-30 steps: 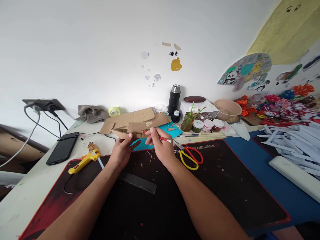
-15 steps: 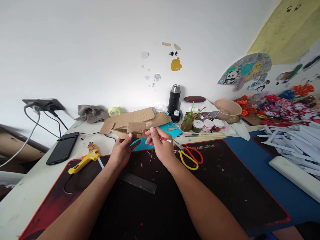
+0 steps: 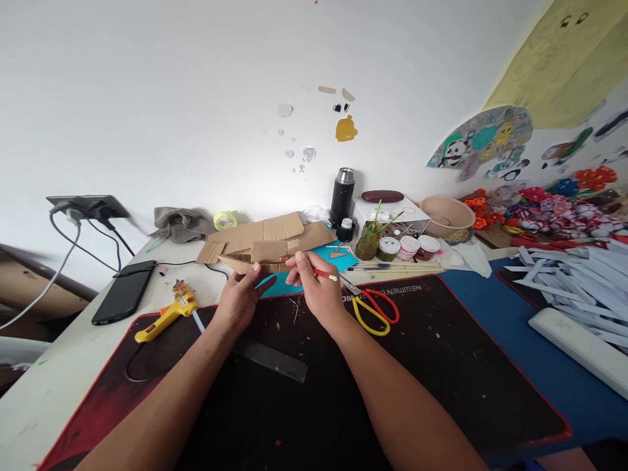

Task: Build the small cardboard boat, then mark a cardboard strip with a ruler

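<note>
Above the back of the dark desk mat, my left hand grips a piece of cardboard with the thumb on top. A smaller folded cardboard piece lies against it, and its underside is hidden. My right hand pinches a red pencil, whose tip points left at the cardboard's edge. Red-and-yellow-handled scissors lie to the right of that hand. A dark flat ruler rests on the mat below my hands. The yellow glue gun sits to the left.
Larger cardboard sheets and a blue sheet lie behind my hands. A black thermos, paint jars and a jar of brushes stand at the back. A phone is at left, white paper strips at right.
The view has shifted very slightly. Both hands keep nearly the same pose, with the pencil tip still at the cardboard.
</note>
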The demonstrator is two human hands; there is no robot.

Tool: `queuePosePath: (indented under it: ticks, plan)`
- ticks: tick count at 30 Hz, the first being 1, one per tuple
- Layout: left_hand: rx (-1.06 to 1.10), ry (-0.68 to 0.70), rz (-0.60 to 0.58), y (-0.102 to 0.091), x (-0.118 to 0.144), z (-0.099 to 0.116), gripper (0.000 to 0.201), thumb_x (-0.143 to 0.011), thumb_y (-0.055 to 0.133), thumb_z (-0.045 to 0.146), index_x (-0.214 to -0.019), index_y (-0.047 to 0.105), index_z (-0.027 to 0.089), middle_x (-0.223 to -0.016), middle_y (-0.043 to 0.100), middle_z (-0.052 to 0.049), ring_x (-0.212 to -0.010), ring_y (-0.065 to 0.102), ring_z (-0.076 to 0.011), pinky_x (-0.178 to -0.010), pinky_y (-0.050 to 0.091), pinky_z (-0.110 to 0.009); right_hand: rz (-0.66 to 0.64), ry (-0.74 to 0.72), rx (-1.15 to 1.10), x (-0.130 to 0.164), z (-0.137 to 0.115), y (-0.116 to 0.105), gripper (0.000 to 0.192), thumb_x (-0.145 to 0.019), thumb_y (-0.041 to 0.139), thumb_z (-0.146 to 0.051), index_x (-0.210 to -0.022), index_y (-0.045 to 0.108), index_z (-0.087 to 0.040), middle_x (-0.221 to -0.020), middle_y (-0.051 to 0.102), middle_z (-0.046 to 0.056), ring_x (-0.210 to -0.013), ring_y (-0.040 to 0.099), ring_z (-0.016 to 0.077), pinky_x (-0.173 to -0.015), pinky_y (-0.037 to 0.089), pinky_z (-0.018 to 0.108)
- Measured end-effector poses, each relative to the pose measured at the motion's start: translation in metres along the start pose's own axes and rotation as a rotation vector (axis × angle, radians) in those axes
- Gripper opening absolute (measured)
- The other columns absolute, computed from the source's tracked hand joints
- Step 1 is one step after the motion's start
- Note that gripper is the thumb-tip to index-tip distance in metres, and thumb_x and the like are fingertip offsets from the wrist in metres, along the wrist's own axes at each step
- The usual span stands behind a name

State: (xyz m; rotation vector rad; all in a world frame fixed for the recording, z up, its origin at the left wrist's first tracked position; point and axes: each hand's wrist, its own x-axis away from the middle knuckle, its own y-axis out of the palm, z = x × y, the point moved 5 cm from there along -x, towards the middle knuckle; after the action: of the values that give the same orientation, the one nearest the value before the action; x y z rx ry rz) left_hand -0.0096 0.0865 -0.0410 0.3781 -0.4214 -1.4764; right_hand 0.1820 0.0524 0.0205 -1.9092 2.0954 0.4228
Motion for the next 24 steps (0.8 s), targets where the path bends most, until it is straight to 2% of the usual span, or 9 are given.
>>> queuePosePath:
  ticks: [9, 14, 24]
  plan:
    - [0.013, 0.005, 0.018, 0.0014, 0.0015, 0.0007, 0.056, -0.071, 0.108, 0.049, -0.112, 0.08, 0.024, -0.125, 0.081, -0.007, -0.117, 0.074, -0.0307, -0.112, 0.06, -0.057, 0.006, 0.007, 0.018, 0.0002, 0.0001, 0.0, 0.059, -0.111, 0.055, -0.074, -0.095, 0.081, -0.024, -0.07, 0.076, 0.003, -0.065, 0.072, 0.0193, -0.063, 0.058, 0.03]
    - [0.0, 0.005, 0.003, 0.0012, 0.0014, 0.0004, 0.057, -0.073, 0.106, 0.05, -0.115, 0.079, 0.024, -0.133, 0.08, -0.011, -0.128, 0.071, -0.0356, -0.109, 0.061, -0.057, 0.008, 0.008, 0.018, 0.0007, -0.0013, 0.0002, 0.06, -0.111, 0.055, -0.075, -0.095, 0.08, -0.024, -0.07, 0.076, 0.003, -0.064, 0.072, 0.0194, -0.062, 0.058, 0.03]
    - [-0.007, 0.009, 0.016, 0.001, 0.0012, 0.0005, 0.059, -0.07, 0.108, 0.052, -0.114, 0.078, 0.025, -0.129, 0.08, -0.009, -0.128, 0.072, -0.0363, -0.11, 0.061, -0.061, 0.034, -0.019, -0.006, -0.0001, -0.0049, -0.0016, 0.061, -0.11, 0.055, -0.078, -0.095, 0.08, -0.023, -0.069, 0.077, 0.004, -0.064, 0.075, 0.0195, -0.062, 0.06, 0.03]
